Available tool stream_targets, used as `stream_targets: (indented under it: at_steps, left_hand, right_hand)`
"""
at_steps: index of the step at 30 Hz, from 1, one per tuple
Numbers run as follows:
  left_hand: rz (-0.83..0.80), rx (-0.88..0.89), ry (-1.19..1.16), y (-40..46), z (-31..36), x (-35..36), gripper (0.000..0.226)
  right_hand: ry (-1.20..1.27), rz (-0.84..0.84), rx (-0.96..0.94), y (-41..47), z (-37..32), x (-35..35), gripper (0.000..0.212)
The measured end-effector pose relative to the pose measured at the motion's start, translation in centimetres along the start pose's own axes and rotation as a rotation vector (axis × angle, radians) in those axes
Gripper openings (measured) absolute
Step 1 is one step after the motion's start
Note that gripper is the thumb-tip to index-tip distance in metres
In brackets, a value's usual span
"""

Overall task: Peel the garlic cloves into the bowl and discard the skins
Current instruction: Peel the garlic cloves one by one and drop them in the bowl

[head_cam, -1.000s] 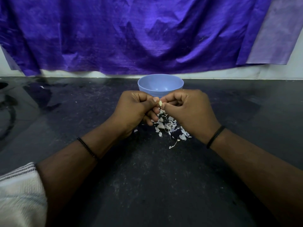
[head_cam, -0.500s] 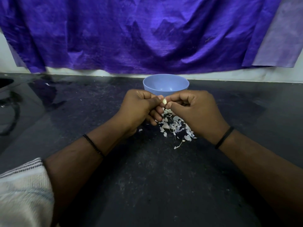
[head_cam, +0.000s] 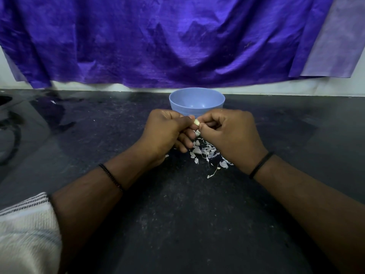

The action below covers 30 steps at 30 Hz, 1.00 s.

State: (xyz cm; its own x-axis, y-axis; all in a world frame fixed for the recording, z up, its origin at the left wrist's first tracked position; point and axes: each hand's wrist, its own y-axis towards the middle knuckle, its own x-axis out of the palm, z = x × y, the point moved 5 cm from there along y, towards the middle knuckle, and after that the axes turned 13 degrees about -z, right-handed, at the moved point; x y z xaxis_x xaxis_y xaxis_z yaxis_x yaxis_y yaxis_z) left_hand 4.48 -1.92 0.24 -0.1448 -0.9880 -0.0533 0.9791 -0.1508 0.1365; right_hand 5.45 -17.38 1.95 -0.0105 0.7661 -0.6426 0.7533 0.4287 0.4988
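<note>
Right in the middle of the view, a small pale garlic clove (head_cam: 196, 122) sits between the two hands, just in front of the near rim of a round light blue plastic bowl (head_cam: 197, 102). The left hand (head_cam: 166, 133) has its fingers curled, and its grip is closed on the clove: the thumb and the forefinger pinch it from the left side. The right hand (head_cam: 230, 135) is curled too, and its thumb and forefinger meet the same clove from the right side, so both grips hold this one clove and only a small part of it shows between the fingertips. How much skin is on the clove I cannot tell.

Below the hands, a loose heap of thin white garlic skins (head_cam: 205, 153) lies on the dark speckled stone worktop (head_cam: 177, 224), partly hidden under the right hand. One long curled strip of skin (head_cam: 213, 173) lies a little apart from the heap, nearer to the person. The bowl stands upright on the worktop behind the hands, and what shows of its inside is plain blue.

Each wrist carries a thin black band. A white knitted sleeve with dark stripes (head_cam: 25, 230) shows at the lower left. A creased purple cloth (head_cam: 167, 40) hangs on the wall behind the worktop.
</note>
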Motion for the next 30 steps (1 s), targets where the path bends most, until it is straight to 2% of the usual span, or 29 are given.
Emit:
stream_targets:
  at_steps: [13,25,30]
  left_hand:
    - [0.006,0.017,0.002,0.11,0.01,-0.16,0.022]
    - [-0.003,0.01,-0.036,-0.05,-0.06,-0.08,0.021]
    - [-0.019,0.001,-0.077,0.01,0.13,-0.14,0.022]
  right_hand:
    - [-0.106,0.12,-0.1,-0.24,-0.25,0.6,0.01]
    - [-0.137,0.148,-0.103,-0.34,-0.09,0.7,0.009]
    - [-0.031,0.139,-0.053,-0.01,-0.02,0.64,0.011]
